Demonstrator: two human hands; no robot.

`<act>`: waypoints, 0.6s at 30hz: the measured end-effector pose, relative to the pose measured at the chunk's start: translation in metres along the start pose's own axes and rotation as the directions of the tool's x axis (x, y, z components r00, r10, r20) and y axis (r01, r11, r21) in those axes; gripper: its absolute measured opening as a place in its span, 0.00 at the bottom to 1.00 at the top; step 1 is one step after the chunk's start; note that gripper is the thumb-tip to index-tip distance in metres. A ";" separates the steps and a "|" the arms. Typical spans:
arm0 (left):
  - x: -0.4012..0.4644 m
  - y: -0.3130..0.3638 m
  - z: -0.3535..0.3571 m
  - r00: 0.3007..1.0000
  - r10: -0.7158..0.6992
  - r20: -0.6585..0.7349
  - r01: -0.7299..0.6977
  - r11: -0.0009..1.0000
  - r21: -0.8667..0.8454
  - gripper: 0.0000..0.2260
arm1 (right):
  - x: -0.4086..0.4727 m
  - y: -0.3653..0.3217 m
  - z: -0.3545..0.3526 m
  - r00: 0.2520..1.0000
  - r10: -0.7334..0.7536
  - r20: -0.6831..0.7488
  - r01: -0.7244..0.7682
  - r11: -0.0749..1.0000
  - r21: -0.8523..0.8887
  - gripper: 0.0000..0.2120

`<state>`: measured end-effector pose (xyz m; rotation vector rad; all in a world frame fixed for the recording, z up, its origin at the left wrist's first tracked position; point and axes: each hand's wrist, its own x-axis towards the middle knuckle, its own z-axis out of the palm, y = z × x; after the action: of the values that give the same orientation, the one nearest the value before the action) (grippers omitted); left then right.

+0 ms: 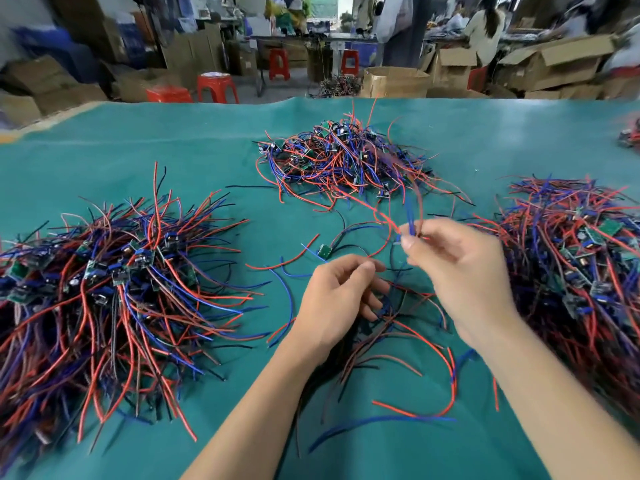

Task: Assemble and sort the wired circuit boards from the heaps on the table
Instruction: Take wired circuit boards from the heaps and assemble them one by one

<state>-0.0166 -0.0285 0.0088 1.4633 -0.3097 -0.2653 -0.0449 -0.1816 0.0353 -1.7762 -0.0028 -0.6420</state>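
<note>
A busy workshop lies behind the table (138, 161), with cardboard boxes (554, 60) and red stools (216, 86) on the floor. The table wears a teal cloth, and I see three heaps of wired boards on it: the left heap (104, 289), the far heap (346, 161) and the right heap (571, 265).

My two hands meet over the middle, between the left and right heaps and nearer than the far one. The right hand (457, 265) is raised a little higher, thumb and forefinger pinching a blue wire (410, 220) that stands up from the fingertips; red strands blur past the same spot. The left hand (339, 299) sits just beside and below it, fingers curled around dark wires; what else it grips I cannot tell.

One loose board (325, 251) lies flat on the cloth just beyond the left hand, apart from every heap. Loose wires (398, 344) spread under both wrists.
</note>
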 end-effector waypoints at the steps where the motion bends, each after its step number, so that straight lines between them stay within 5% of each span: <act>1: 0.000 0.001 0.001 1.000 -0.005 0.004 0.006 1.000 -0.015 0.12 | -0.009 0.002 0.004 0.999 -0.003 0.038 0.003 1.000 0.007 0.11; 5: -0.002 0.001 -0.001 1.000 0.000 0.017 0.002 0.996 -0.087 0.14 | -0.025 0.010 0.011 0.988 -0.081 0.133 0.100 0.984 -0.148 0.20; 11: 0.000 -0.001 -0.002 1.000 -0.015 0.001 0.015 0.995 -0.101 0.07 | -0.023 0.013 0.012 0.994 0.010 0.107 0.002 0.994 -0.107 0.30; 18: 0.001 -0.003 -0.004 0.999 0.040 -0.037 -0.044 0.993 -0.113 0.02 | -0.022 0.012 0.010 0.999 -0.036 -0.014 0.032 0.973 -0.228 0.10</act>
<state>-0.0146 -0.0254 0.0055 1.3463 -0.2922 -0.2203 -0.0555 -0.1698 0.0136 -1.9946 0.0546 -0.7050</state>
